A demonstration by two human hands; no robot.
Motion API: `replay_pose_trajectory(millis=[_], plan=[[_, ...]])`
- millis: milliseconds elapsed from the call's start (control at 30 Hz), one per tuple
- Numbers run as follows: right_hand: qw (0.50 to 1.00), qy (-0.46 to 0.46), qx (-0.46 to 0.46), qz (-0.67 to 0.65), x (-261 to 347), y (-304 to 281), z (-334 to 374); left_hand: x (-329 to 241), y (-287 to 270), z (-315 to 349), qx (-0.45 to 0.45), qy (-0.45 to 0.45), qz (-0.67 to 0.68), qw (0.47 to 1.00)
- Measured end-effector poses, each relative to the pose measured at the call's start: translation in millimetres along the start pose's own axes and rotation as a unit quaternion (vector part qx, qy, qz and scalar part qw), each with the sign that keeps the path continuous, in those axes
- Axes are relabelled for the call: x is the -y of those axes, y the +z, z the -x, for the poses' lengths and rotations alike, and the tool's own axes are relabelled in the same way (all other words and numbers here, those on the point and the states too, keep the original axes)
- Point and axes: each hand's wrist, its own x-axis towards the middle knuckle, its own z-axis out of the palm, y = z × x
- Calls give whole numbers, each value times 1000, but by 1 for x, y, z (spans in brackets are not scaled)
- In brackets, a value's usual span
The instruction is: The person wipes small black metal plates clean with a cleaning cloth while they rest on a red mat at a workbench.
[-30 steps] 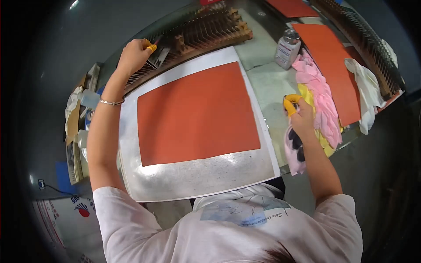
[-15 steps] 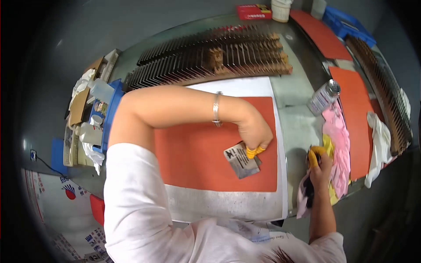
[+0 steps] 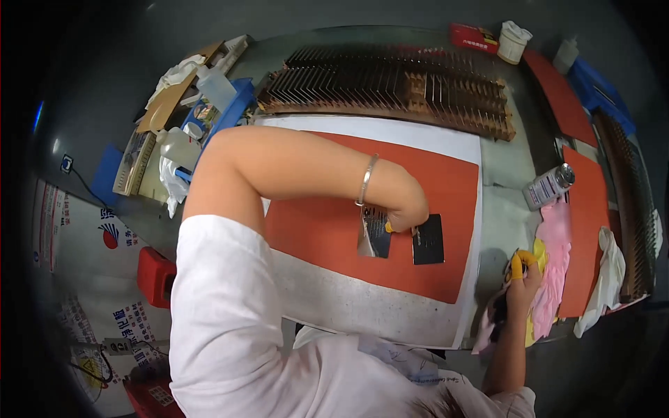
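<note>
My left hand (image 3: 408,203) reaches across the red-orange mat (image 3: 334,244), with a yellow finger cot on a fingertip. Its fingers are pinched at the top edge of a dark, glossy rectangular plate (image 3: 374,240). Just right of it, a second dark plate (image 3: 428,240) lies flat on the mat. My right hand (image 3: 524,282), also in yellow finger cots, is curled closed at the right, beside a pink cloth (image 3: 554,240) and a yellow cloth (image 3: 539,251). Something dark shows between its fingers, too hidden to name. A silver canister (image 3: 548,187) lies tilted behind that hand.
Slotted racks (image 3: 390,90) run along the back. Another rack (image 3: 624,209) stands far right, near orange mats (image 3: 585,216) and a white cloth (image 3: 603,282). At left, a blue tray (image 3: 233,108) carries plastic bottles (image 3: 179,148). A white tub (image 3: 513,43) and red box (image 3: 474,38) stand behind.
The view has shifted, so the table sits differently. The plate in my left hand has turned more upright, and a second dark plate now shows in full beside it. My right hand stays by the cloths.
</note>
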Motion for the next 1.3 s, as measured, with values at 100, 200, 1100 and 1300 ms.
replay_pose_trajectory(millis=[100,200,1100,1300], plan=[[999,7,-14,-28,-6,-2,4,-4,6,37,-114,-62,93,987],[1000,0,-7,-12,-13,-6,5,30,6,72,-356,-134,146,913],[1000,-9,-4,-16,-7,-3,2,113,-23,21,-538,-539,305,572],[1000,-9,-1,-18,-7,-3,0,122,-23,14,-566,-553,271,548]])
